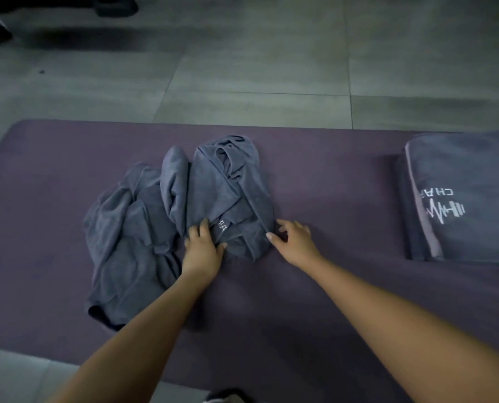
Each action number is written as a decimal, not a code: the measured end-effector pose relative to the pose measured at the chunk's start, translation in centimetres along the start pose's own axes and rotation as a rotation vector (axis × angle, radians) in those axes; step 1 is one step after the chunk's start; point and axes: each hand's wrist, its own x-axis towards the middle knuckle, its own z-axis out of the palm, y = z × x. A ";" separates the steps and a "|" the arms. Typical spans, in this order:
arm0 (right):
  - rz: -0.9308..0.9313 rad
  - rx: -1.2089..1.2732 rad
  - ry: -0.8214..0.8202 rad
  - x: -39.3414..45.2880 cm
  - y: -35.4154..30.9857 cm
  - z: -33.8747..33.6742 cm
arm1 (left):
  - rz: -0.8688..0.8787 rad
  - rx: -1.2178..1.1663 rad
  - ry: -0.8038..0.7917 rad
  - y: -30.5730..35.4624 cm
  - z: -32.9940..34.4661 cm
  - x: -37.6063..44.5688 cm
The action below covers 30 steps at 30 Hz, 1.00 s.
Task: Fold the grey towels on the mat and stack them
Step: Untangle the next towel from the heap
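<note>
- Lying crumpled just outside the left hand (203, 247), a second grey towel (126, 242) sprawls on the purple mat (329, 175), its near end rolled under; it touches the bunched towel beside it and looks untouched, presumably waiting its turn
- Gripping the near left edge of the bunched grey towel (227, 193), the left hand has its fingers laid over the cloth and its thumb tucked against a fold, so it pinches the fabric; white lettering shows just beyond its fingertips
- Heaped between the two hands and reaching away from them, this towel is twisted with a hem strip running diagonally across it; holding it at two near points seems meant to find the corners and pull it flat for folding
- Reaching the near right corner of that towel, the right hand (293, 238) has its fingers curled, with thumb and forefinger closing on the hem end; whether the pinch is firm I cannot tell for certain, but it appears to hold the cloth
- Sitting well apart beyond the right hand, at the mat's right end, a folded towel stack (460, 199) shows a white logo on top; it probably marks where finished towels go, so this one is likely bound for it once folded
</note>
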 end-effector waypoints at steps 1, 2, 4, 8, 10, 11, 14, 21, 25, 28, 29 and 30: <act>0.061 0.051 0.020 0.4 -0.3 0.3 | -0.014 -0.031 -0.010 -0.2 -0.2 0.4; 0.127 0.081 0.029 0.8 -0.6 0.6 | -0.023 -0.062 -0.027 -0.5 -0.4 0.8; 0.250 0.047 0.019 1.5 -1.4 1.4 | -0.048 -0.127 -0.032 -1.0 -0.6 1.3; 0.365 0.348 0.045 2.0 -2.2 1.5 | -0.161 -0.389 -0.012 -1.1 -1.1 1.5; 0.332 0.429 0.106 1.9 -2.1 -0.4 | -0.146 -0.483 -0.069 -0.2 -1.1 0.7; 0.305 0.397 0.137 1.9 -2.0 -2.0 | -0.119 -0.505 -0.112 0.5 -1.0 0.0; 0.224 0.264 0.171 1.6 -1.6 -8.3 | -0.058 -0.596 -0.213 3.3 0.0 -2.7; 0.198 -0.170 -0.019 -4.8 -0.2 -18.6 | 0.026 -0.658 -0.451 9.8 3.4 -9.8; 0.231 -0.138 0.021 -7.7 3.1 -18.3 | 0.121 -0.484 -0.365 11.4 4.6 -10.5; 0.268 -0.097 0.048 -8.3 4.9 -16.5 | 0.206 -0.265 -0.121 11.2 4.6 -8.4; 0.274 -0.084 0.055 -8.3 5.4 -15.9 | 0.218 -0.147 -0.089 11.0 4.5 -7.7; 0.276 -0.077 0.064 -8.1 5.6 -15.6 | 0.218 -0.035 -0.108 10.9 4.5 -7.0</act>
